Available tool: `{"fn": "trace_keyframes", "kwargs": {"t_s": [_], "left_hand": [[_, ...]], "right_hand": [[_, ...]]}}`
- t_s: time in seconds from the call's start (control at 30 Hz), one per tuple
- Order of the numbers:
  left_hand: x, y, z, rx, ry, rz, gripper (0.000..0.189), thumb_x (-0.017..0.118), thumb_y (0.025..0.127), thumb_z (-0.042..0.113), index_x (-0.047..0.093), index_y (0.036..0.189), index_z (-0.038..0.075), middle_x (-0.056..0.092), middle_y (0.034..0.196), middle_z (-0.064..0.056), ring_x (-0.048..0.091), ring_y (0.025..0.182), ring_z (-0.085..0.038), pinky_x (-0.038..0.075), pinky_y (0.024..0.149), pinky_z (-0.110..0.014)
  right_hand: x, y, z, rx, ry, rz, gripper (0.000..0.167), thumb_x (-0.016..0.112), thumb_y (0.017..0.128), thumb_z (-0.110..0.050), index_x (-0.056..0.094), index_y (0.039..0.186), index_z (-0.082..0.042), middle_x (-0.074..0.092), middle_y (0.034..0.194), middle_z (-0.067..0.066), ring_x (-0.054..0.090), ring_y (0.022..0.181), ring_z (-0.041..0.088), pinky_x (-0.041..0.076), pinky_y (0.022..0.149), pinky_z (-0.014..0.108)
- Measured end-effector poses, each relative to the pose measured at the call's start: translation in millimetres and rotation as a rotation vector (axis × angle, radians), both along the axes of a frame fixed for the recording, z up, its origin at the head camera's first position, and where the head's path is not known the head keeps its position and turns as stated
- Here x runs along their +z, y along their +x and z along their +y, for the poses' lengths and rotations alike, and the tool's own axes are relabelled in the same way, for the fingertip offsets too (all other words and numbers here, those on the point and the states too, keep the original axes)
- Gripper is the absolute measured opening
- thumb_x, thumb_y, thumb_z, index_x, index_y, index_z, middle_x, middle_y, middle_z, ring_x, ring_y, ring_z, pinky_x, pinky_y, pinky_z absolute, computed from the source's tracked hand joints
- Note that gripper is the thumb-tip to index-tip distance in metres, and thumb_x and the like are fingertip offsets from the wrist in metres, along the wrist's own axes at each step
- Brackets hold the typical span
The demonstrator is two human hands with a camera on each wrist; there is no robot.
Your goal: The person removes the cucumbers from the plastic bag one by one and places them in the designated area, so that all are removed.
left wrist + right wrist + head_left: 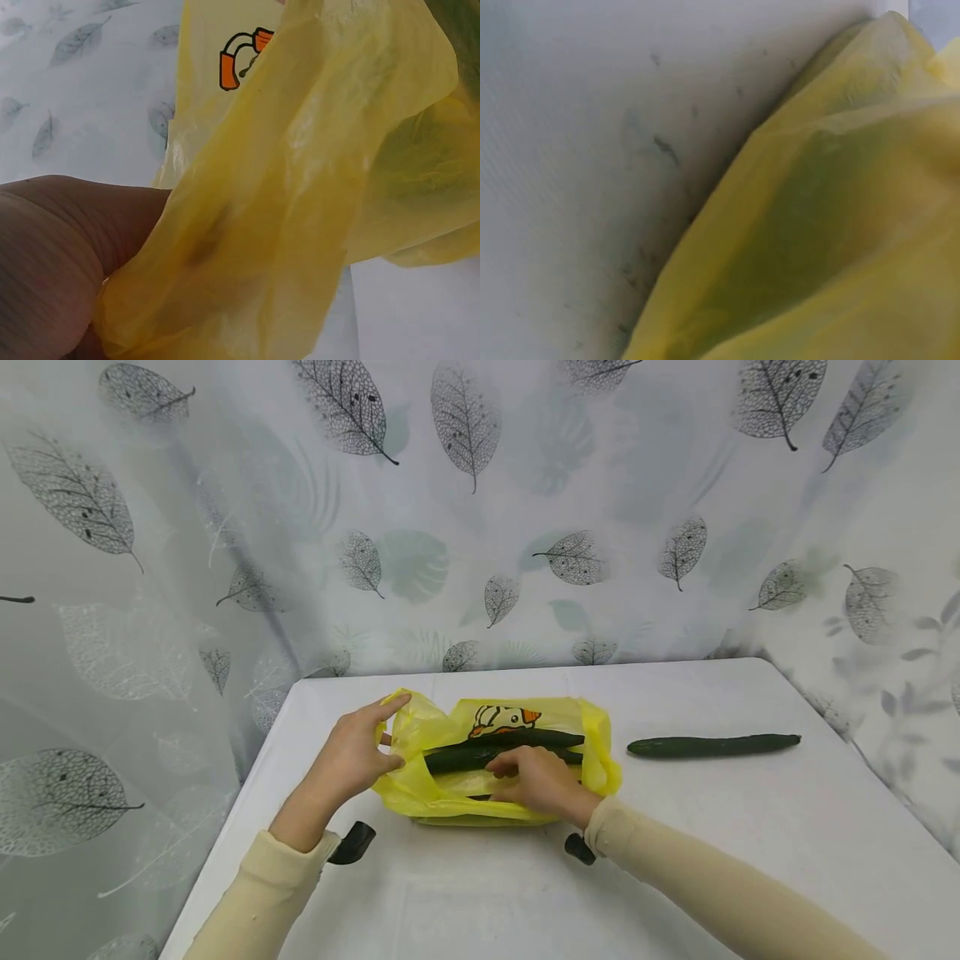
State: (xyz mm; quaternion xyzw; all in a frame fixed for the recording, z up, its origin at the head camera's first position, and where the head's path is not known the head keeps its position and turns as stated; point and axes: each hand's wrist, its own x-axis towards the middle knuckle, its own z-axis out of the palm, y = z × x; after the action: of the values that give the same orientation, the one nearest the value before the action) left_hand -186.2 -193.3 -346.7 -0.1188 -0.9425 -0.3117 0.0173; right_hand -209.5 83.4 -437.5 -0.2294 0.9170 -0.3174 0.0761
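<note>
A yellow plastic bag (465, 806) lies on its side, its mouth spread wide towards me, with a cartoon print on its back wall. My left hand (351, 756) pinches the bag's left edge between thumb and fingers; the left wrist view shows the film (255, 247) draped over them. Dark green cucumbers (457, 760) lie lengthwise inside. My right hand (540, 781) reaches into the mouth over them, fingers bent beside the middle cucumber. A dark sliver shows under its thumb; I cannot tell whether it grips that. In the right wrist view the bag film (802, 225) hides this hand's fingers.
Another cucumber (712, 746) lies on the white table (480, 902), right of the bag. Dark wrist-camera parts (352, 843) show below both wrists. A leaf-patterned curtain (420, 568) hangs behind and beside the table.
</note>
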Motion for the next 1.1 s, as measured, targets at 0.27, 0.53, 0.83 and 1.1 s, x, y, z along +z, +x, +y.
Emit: {"fn": "trace_keyframes", "kwargs": {"t_s": [0.27, 0.53, 0.83, 1.1], "left_hand": [[1.3, -0.6, 2.1, -0.001, 0.01, -0.016, 0.089, 0.083, 0.074, -0.008, 0.047, 0.153, 0.012, 0.048, 0.151, -0.018, 0.07, 0.1, -0.031, 0.057, 0.066, -0.032], [1.9, 0.0, 4.0, 0.006, 0.007, -0.031, 0.089, 0.083, 0.074, -0.008, 0.047, 0.153, 0.013, 0.049, 0.15, -0.019, 0.069, 0.101, -0.031, 0.057, 0.066, -0.032], [0.9, 0.2, 5.8, 0.009, 0.001, -0.042, 0.088, 0.082, 0.076, -0.007, 0.046, 0.153, 0.014, 0.048, 0.15, -0.018, 0.068, 0.104, -0.032, 0.058, 0.069, -0.033], [-0.4, 0.0, 6.2, -0.008, 0.011, -0.032, 0.088, 0.082, 0.075, -0.008, 0.047, 0.153, 0.013, 0.047, 0.152, -0.016, 0.069, 0.104, -0.033, 0.058, 0.07, -0.034]], "right_hand": [[-6.8, 0.5, 0.3, 0.026, 0.012, 0.001, 0.04, 0.083, 0.084, -0.035, 0.076, 0.117, -0.014, 0.073, 0.097, -0.002, 0.067, 0.089, 0.016, 0.053, 0.078, 0.037], [-8.8, 2.2, 0.9, 0.04, 0.059, -0.013, 0.035, 0.083, 0.085, -0.027, 0.076, 0.118, -0.016, 0.072, 0.095, -0.006, 0.066, 0.088, 0.013, 0.054, 0.08, 0.037], [-14.4, 6.9, -1.0, 0.124, 0.121, 0.062, 0.037, 0.084, 0.082, -0.022, 0.077, 0.118, -0.015, 0.074, 0.106, -0.003, 0.067, 0.103, 0.021, 0.053, 0.089, 0.041], [-17.8, 7.8, -2.9, 0.153, 0.101, 0.065, 0.036, 0.082, 0.082, -0.011, 0.077, 0.118, -0.015, 0.073, 0.115, -0.001, 0.064, 0.113, 0.025, 0.05, 0.096, 0.044]]}}
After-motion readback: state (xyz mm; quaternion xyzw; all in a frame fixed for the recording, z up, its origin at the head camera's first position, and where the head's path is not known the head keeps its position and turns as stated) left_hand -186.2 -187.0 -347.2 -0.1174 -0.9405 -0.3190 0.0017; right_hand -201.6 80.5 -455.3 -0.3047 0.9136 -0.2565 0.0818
